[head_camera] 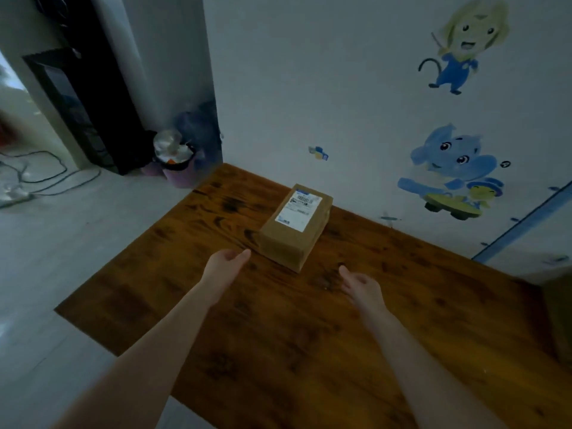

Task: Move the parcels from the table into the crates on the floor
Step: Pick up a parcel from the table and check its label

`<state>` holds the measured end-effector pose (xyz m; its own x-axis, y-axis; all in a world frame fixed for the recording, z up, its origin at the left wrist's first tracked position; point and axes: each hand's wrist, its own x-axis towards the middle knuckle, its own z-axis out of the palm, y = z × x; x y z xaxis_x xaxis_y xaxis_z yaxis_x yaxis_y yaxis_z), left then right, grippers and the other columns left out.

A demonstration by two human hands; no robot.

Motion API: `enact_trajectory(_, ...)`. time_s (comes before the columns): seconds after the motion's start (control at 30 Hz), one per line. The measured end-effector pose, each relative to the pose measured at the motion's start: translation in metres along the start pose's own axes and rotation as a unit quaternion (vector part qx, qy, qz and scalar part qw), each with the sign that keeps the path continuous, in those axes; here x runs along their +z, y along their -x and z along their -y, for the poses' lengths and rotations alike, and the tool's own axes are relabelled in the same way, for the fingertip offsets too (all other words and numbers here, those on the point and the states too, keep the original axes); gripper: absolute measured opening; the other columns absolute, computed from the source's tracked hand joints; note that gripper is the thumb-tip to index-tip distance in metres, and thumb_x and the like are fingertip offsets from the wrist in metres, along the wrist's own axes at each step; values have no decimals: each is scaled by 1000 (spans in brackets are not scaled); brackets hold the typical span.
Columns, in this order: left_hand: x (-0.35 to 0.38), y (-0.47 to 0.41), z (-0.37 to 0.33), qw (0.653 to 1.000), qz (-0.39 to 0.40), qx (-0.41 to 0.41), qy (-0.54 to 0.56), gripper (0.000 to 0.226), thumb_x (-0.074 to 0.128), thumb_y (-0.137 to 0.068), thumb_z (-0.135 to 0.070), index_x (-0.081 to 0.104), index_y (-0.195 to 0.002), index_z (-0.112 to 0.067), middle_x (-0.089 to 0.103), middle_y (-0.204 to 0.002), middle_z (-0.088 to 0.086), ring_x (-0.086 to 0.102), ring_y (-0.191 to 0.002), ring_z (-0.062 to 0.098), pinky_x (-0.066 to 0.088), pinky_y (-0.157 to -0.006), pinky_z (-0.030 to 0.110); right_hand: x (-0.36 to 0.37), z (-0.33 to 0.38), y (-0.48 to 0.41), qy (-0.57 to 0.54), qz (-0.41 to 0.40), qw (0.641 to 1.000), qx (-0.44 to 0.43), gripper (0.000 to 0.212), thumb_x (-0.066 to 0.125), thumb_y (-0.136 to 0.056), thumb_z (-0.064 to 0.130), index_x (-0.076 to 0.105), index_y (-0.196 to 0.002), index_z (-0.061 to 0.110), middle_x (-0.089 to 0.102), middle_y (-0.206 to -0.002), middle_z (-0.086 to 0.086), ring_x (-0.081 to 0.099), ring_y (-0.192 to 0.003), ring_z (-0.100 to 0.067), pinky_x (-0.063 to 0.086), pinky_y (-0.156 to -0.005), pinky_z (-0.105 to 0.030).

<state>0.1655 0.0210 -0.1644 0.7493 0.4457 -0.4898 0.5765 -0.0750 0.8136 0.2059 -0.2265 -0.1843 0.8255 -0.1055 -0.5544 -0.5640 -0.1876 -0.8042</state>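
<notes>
I am holding my left hand [227, 263] and my right hand [360, 284] out over the wooden table [278, 351]. Both have relaxed, slightly curled fingers and are gripping nothing. Just beyond them, a little nearer to my left fingertips, the cardboard parcel [295, 227] is lying flat with its shipping label [298, 209] facing up. Neither hand is touching it.

I am judging this to be the approach before the pick-up. Next, my palms should be closing on its two long sides.

To the left of my left hand the table edge is dropping to open floor [77, 243], which gives good room for carrying. Beyond the parcel the wall [309, 88] is standing close. I am seeing no crates here.
</notes>
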Motion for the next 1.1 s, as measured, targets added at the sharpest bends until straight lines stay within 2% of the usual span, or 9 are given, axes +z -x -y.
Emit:
enact_trajectory(0.13, 1, -32, -10, 998, 31, 33, -41, 33, 56, -94, -33, 57, -116, -8, 59, -112, 6, 54, -111, 25, 45, -91, 35, 32, 12, -6, 4, -19, 1000, 8, 48, 60, -91, 38, 52, -127, 7, 55, -122, -9, 53, -112, -25, 42, -91, -35)
enact_trajectory(0.27, 12, -58, -17, 995, 59, 46, -67, 61, 55, -94, -35, 35, -143, -5, 46, -139, 10, 45, -125, 27, 39, -98, 35, 61, 26, -18, 44, -16, 999, 7, 51, 48, -98, 36, 41, -140, 9, 46, -139, -9, 45, -126, -26, 38, -101, -36)
enact_trajectory(0.37, 21, -73, -17, 992, 99, 50, -59, 75, 57, -92, -39, 20, -150, -10, 33, -151, 9, 35, -136, 27, 35, -110, 40, 79, 34, -26, 44, -9, 999, 9, 53, 42, -101, 33, 29, -148, 11, 32, -151, -8, 33, -137, -27, 30, -109, -39)
enact_trajectory(0.47, 31, -83, -22, 989, 130, 53, -51, 77, 58, -93, -36, 15, -152, -11, 29, -153, 9, 32, -138, 26, 32, -111, 41, 91, 41, -31, 43, -6, 999, 2, 51, 38, -102, 29, 26, -149, 10, 30, -153, -7, 31, -139, -25, 29, -109, -36)
enact_trajectory(0.63, 45, -94, -23, 986, 135, 78, -62, 70, 57, -92, -37, 25, -149, -11, 40, -146, 8, 41, -130, 24, 39, -103, 35, 99, 40, -41, 25, 14, 1000, 2, 51, 37, -103, 29, 25, -149, 12, 31, -152, -7, 31, -138, -24, 29, -109, -36)
enact_trajectory(0.8, 47, -95, -16, 983, 137, 60, -103, 70, 62, -86, -47, 41, -140, -8, 50, -137, 8, 51, -120, 25, 47, -91, 32, 90, 30, -45, 25, -1, 1000, 16, 71, 51, -95, 43, 20, -150, 9, 27, -153, -8, 31, -138, -27, 31, -109, -39)
enact_trajectory(0.93, 52, -83, -1, 983, 146, 59, -99, 64, 66, -84, -42, 46, -135, -9, 53, -132, 8, 53, -115, 23, 49, -90, 33, 86, 13, -36, 57, 14, 998, 8, 60, 62, -89, 40, 43, -138, 11, 50, -137, -7, 51, -118, -22, 46, -92, -33)
enact_trajectory(1.03, 54, -71, -1, 985, 145, 71, -55, 68, 67, -84, -39, 38, -140, -12, 50, -127, 2, 50, -108, 17, 45, -84, 29, 84, 9, -25, -13, 11, 1000, 12, 52, 64, -89, 33, 49, -134, 12, 56, -128, -4, 52, -102, -16, 45, -74, -26)
enact_trajectory(1.1, 54, -62, -3, 985, 150, 78, -27, 70, 69, -84, -39, 35, -140, -13, 48, -119, -1, 48, -103, 14, 44, -81, 28, 81, 6, -17, -52, -1, 999, 12, 52, 65, -88, 31, 48, -134, 13, 56, -126, -4, 52, -102, -16, 45, -67, -22)
